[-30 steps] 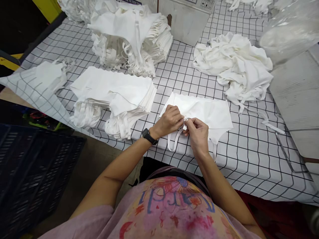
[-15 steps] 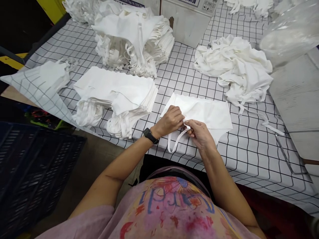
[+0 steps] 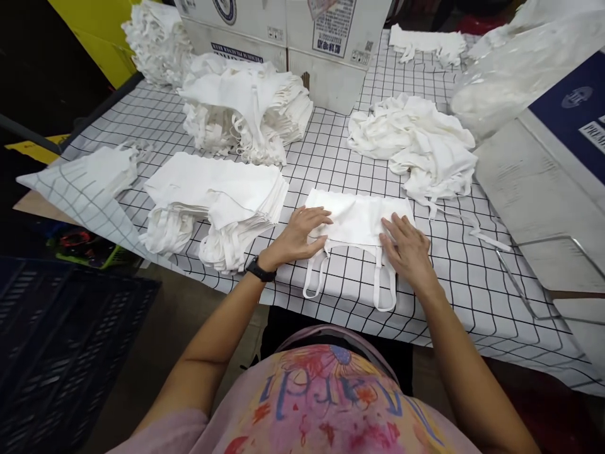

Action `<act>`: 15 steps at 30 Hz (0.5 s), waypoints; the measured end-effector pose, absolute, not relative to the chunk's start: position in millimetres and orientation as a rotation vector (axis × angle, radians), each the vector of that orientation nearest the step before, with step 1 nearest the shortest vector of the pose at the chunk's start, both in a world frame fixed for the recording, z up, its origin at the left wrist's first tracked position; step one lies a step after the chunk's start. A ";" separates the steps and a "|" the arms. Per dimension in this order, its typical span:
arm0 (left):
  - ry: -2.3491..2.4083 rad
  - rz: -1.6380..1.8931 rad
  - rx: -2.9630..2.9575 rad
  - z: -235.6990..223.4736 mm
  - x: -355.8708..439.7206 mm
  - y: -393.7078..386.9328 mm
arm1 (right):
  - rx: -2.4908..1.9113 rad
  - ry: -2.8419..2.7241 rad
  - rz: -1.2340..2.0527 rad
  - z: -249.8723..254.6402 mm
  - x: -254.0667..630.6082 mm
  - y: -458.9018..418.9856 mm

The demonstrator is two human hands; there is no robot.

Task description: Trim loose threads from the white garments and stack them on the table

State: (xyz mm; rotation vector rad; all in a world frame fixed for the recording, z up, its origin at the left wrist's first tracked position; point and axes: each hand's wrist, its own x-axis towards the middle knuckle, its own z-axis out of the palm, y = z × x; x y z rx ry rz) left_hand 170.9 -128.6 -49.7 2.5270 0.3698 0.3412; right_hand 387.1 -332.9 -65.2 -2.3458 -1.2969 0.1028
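Observation:
A white strappy camisole top [image 3: 357, 217] lies flat on the checked tablecloth in front of me, its two strap loops pointing toward my body. My left hand [image 3: 305, 234] rests on its left side with the fingers spread. On the right side, my right hand [image 3: 405, 246] presses flat, fingers apart. Neither hand grips anything. To the left of it sits a neat stack of similar white tops [image 3: 212, 189], with their straps bunched at the near edge.
Behind the stack is a taller pile of white garments [image 3: 246, 101]. A loose white heap [image 3: 416, 142] lies at right, near a clear plastic bag [image 3: 515, 69]. Cartons stand at the back [image 3: 326, 75] and right [image 3: 524, 208]. A dark crate [image 3: 61, 340] is at lower left.
Both hands have let go of the strap and moved apart to opposite sides of the top. Both strap loops now hang toward me. The view has tilted up slightly.

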 end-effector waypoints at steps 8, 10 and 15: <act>0.885 0.330 2.810 -59.1 175.9 -125.6 | -2.595 -0.996 -0.038 -78.9 428.3 -356.4; 0.879 0.350 2.817 -54.6 184.6 -120.0 | -2.491 -1.006 -0.081 -77.5 438.5 -351.0; 0.795 0.205 2.860 -40.3 220.2 -95.8 | -2.360 -0.920 -0.100 -79.0 469.5 -312.7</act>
